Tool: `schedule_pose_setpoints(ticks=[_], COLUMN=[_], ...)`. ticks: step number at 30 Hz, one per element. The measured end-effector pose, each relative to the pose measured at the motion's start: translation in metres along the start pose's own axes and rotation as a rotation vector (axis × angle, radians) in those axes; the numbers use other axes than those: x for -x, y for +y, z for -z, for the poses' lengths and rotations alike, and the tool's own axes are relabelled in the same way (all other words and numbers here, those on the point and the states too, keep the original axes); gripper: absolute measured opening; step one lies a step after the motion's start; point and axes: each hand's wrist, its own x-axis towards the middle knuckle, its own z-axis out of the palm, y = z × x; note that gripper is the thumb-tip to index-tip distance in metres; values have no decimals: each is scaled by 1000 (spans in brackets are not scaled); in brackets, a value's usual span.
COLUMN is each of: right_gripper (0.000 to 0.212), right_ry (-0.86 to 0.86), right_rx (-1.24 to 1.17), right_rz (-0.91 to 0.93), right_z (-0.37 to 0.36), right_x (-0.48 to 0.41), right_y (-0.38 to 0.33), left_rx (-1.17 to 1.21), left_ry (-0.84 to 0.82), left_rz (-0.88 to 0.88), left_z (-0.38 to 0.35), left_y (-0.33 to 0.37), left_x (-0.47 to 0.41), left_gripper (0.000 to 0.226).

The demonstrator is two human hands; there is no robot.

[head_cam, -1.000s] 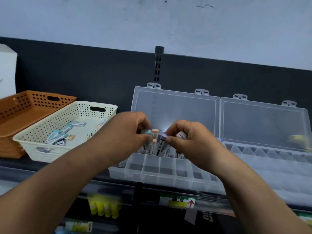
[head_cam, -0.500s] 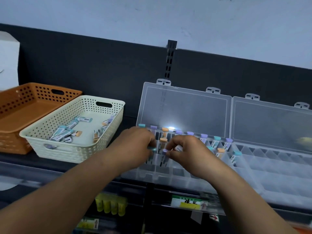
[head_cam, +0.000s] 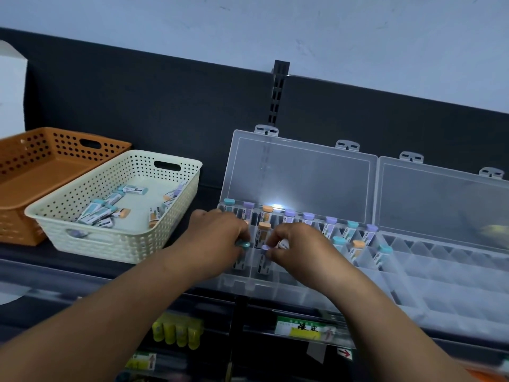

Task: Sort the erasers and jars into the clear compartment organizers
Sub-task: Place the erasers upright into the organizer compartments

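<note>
Head view: pinching a teal-tipped eraser in the left hand and a purple-tipped eraser in the right hand, both half into cells near the front left corner of the organizer. Might jam on a divider, or knock over the orange-tipped eraser just behind, if pushed in crooked.

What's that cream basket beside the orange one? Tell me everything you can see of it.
The basket looks like cream plastic: rectangular, open-topped, walls dotted with small holes, a slot handle in each short end. It stands on the dark shelf between the orange basket and the clear organizer. Loose erasers with teal, orange and purple ends lie scattered on its floor. The left hand and right hand work at the organizer, not touching it.
</note>
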Motion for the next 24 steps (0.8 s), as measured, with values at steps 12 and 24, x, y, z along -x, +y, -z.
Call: schedule_pose_setpoints(ticks=[12, 24], right_gripper=[12, 20], right_ry=[-15, 67], right_rx=[-1067, -1726], right_rz=[-192, -237], right_z=[30, 31], right_x=[13, 31], right_y=[4, 18], left_rx=[376, 810], left_ry=[94, -108], left_rz=[45, 52], left_z=[37, 27], left_y=[19, 92], left_x=[17, 14], left_gripper=[34, 28])
